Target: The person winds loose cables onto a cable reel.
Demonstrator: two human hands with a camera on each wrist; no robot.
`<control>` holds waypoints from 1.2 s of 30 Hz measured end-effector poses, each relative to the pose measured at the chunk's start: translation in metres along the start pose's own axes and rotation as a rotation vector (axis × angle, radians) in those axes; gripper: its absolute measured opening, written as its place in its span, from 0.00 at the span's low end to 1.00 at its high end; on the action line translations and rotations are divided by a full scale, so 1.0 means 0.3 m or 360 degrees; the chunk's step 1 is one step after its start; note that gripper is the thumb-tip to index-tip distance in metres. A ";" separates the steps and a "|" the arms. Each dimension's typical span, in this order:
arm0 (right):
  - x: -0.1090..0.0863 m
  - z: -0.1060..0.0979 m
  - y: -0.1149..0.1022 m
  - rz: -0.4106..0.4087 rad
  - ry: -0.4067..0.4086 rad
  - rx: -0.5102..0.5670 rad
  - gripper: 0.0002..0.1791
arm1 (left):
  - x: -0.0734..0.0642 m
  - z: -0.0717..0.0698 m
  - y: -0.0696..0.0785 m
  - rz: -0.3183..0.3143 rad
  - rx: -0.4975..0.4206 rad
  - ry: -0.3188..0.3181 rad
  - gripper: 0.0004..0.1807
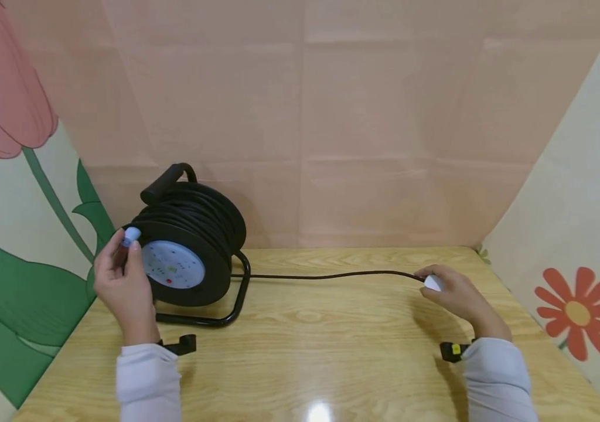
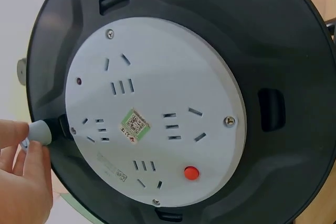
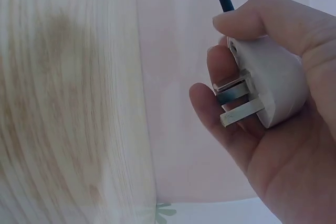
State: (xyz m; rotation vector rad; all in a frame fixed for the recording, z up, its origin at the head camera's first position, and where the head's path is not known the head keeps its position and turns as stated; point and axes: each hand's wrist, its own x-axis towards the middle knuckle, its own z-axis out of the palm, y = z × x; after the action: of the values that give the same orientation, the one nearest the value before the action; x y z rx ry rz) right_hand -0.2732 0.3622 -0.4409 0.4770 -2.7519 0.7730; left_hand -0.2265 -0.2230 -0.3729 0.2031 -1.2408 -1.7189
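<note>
A black cable reel (image 1: 221,234) stands on the left of the table, with dark cable (image 1: 173,212) wound round its drum. Its white socket panel (image 2: 157,87) carries several outlets and a red button (image 2: 191,173). My left hand (image 1: 123,287) pinches the pale winding knob (image 2: 39,132) on the reel's face between thumb and fingers. Over on the right, my right hand (image 1: 458,299) grips a white plug (image 3: 278,77), its metal prongs (image 3: 244,113) exposed. From the plug a length of black cord (image 1: 321,276) runs left to the reel, sagging slightly.
The reel's black tube stand (image 1: 242,293) rests on the wooden table (image 1: 321,351). A pink wall covering (image 1: 358,117) rises behind the table. Flower-printed panels (image 1: 558,223) border the sides. A black wrist mount (image 1: 181,344) sits at the left cuff.
</note>
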 end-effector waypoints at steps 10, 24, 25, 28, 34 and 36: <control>-0.015 0.008 -0.016 0.0013 -0.0018 0.0042 0.12 | -0.025 0.017 -0.017 0.0069 0.0028 -0.0052 0.16; 0.023 0.049 -0.070 0.0014 -0.0110 0.0183 0.15 | -0.061 0.046 0.003 0.0349 0.0298 -0.0189 0.14; 0.024 0.051 -0.076 0.0019 -0.0121 0.0198 0.15 | -0.065 0.049 0.005 0.0372 0.0305 -0.0206 0.14; 0.027 0.053 -0.088 0.0043 -0.0158 0.0227 0.16 | -0.077 0.057 0.009 0.0432 0.0327 -0.0255 0.13; 0.029 0.057 -0.093 0.0066 -0.0202 0.0258 0.16 | -0.088 0.065 0.015 0.0479 0.0408 -0.0308 0.11; 0.030 0.056 -0.093 0.0064 -0.0213 0.0265 0.16 | -0.088 0.064 0.015 0.0488 0.0432 -0.0317 0.11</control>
State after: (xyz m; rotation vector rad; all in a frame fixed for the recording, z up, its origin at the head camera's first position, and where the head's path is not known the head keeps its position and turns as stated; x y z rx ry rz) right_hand -0.2736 0.3284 -0.4393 0.5248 -2.8405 1.0211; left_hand -0.2220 -0.1904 -0.3703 -0.0014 -1.5645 -1.3288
